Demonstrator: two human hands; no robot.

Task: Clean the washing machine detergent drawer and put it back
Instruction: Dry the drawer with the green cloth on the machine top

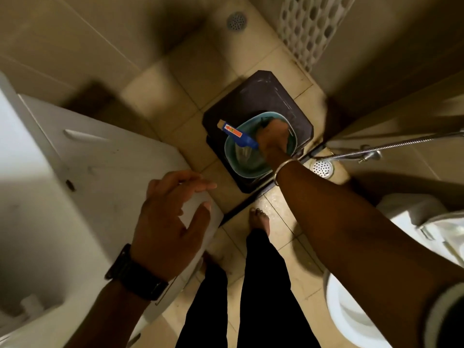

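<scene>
A view looking straight down in a dim, tiled bathroom. A teal basin [232, 156] sits on a dark, square-topped stool [273, 96] on the floor. Inside the basin, a pale, translucent shape shows under the hand; it may be the detergent drawer [244, 155], but it is too blurred and hidden to be sure. A blue bottle [236, 133] with a red and white label and a tan cap lies tilted across the basin's left rim, cap pointing up and left.

The right hand [273, 136] reaches down into the basin, arm stretched out long from the lower right of the view, a thin metal bangle [282, 169] at the wrist. The fingers are curled downward at the blue end of the bottle and appear to grip it, though the contact itself is hidden behind the back of the hand.

The left hand [168, 222] hovers over the rounded corner of the white washing machine [88, 172], fingers spread and relaxed, holding nothing; whether it touches the machine cannot be told. A dark wristwatch [135, 272] is strapped to that wrist.

Below, black trouser legs and a bare foot [261, 219] stand on wet tiles. A white toilet [351, 310] sits at lower right, a metal shower hose [391, 146] crosses the right side, and two round floor drains [236, 20] are visible.
</scene>
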